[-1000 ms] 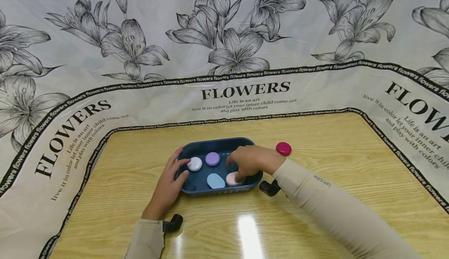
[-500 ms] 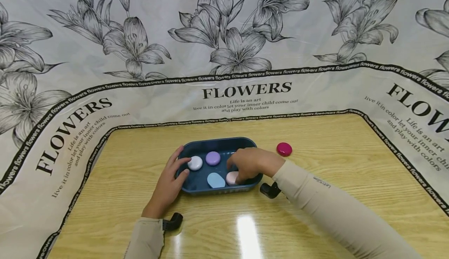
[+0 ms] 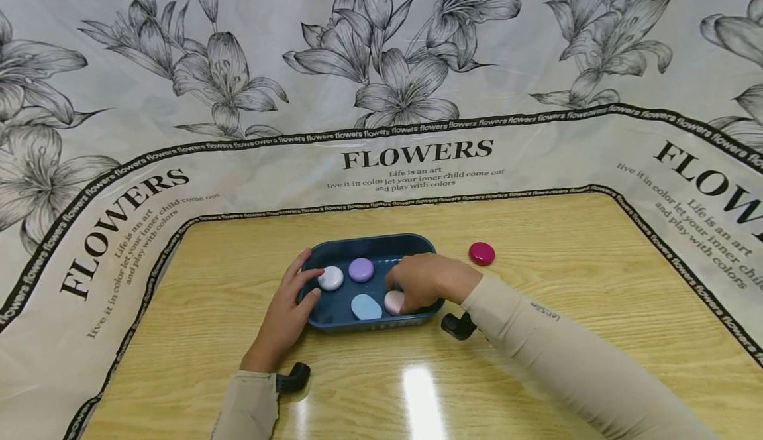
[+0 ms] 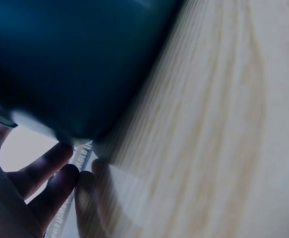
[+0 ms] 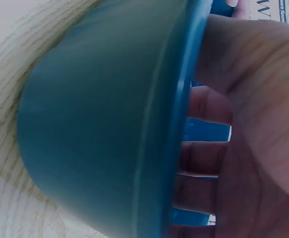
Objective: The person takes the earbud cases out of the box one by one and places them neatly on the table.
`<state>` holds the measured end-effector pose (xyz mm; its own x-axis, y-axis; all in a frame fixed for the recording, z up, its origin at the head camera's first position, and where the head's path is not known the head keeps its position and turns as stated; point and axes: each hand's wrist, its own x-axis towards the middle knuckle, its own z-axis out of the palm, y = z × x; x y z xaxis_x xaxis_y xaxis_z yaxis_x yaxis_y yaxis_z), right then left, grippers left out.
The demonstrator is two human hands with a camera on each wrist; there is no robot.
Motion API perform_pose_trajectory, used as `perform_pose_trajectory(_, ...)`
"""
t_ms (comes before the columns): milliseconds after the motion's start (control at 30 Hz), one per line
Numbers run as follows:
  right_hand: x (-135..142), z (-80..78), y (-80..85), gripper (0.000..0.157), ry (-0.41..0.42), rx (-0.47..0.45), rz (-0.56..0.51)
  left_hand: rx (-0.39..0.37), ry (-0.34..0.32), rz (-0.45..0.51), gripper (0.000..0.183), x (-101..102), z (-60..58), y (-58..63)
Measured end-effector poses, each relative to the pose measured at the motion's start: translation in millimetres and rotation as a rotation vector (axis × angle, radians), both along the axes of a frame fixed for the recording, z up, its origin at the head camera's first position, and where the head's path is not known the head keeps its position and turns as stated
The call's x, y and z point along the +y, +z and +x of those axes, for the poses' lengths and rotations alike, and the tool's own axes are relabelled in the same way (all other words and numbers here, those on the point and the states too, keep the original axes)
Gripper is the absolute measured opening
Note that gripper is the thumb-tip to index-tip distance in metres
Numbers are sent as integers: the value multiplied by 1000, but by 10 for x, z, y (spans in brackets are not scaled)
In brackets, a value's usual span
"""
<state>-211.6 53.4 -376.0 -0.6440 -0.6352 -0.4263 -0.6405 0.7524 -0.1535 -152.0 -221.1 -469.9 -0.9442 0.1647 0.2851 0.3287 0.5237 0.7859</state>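
A dark blue oblong basin [image 3: 369,246] sits on the table. In the head view it contains a white disc [image 3: 331,278], a purple disc [image 3: 361,270], a light blue flat-looking piece [image 3: 366,307] and a pale pink disc [image 3: 394,302]. At the basin's left end my left hand [image 3: 288,311] holds the rim, thumb and a finger over it, fingertips near the white disc. My right hand [image 3: 423,279] reaches over the right end with bent fingers, pinching the pale pink disc, whose right part the hand hides. In the right wrist view the basin wall [image 5: 94,124] hides the fingertips.
A glossy crimson disc [image 3: 481,253] lies on the wooden table [image 3: 208,294], right of the basin beyond my right wrist. White flower-printed cloth [image 3: 268,168] hangs behind the table and along its sides. Black camera mounts [image 3: 293,378] stick out from both wrists.
My right hand and the pale pink disc have shifted slightly inside the basin; less of the disc shows. My left hand, the basin and the other discs look unchanged.
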Motion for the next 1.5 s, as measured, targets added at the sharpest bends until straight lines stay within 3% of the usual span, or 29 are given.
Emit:
perform_pose_trajectory(633,11,45,-31,39,40,28,-4,-5,10,0,33,1,7,-3)
perform_pose_trajectory(1500,33,56,-16,38,59,-15,-68,1,11,-3,33,8,10,12)
